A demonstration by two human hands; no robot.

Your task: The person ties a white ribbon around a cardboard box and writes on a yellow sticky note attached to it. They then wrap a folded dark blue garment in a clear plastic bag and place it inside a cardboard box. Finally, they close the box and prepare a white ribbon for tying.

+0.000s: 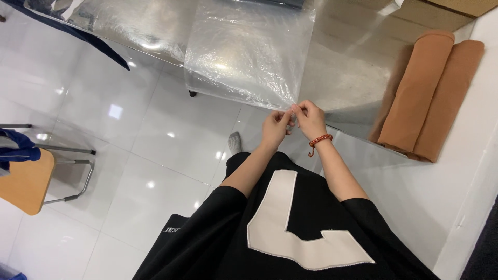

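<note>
Clear, crinkled plastic film (249, 49) hangs over the near edge of a shiny metal-topped desk (353, 78), and both hands meet at its lower right corner. The left hand (275, 127) has its fingers narrowed to a pinch on the film's edge, thumb and fingertips drawn together. The right hand (309, 118) is pinched shut on the same edge, just beside the left, so that the fingertips of the two hands touch or nearly touch. A beaded red-brown bracelet (320, 140) circles the right wrist. The film spreads up and away from the hands to the left, lying partly on the desk top and partly draped below its edge.

To the right of the right hand, well apart from it, two rolls of tan fabric (430, 93) lie side by side on the desk, touching each other. Below the hands is the person's black garment with a large pale angular patch (290, 218), and just left of the left forearm a grey-socked foot (235, 142) rests on the glossy white tiled floor (129, 129). Far to the left stands a wooden-seated chair with metal legs (26, 181), with blue cloth (18, 148) on it.
</note>
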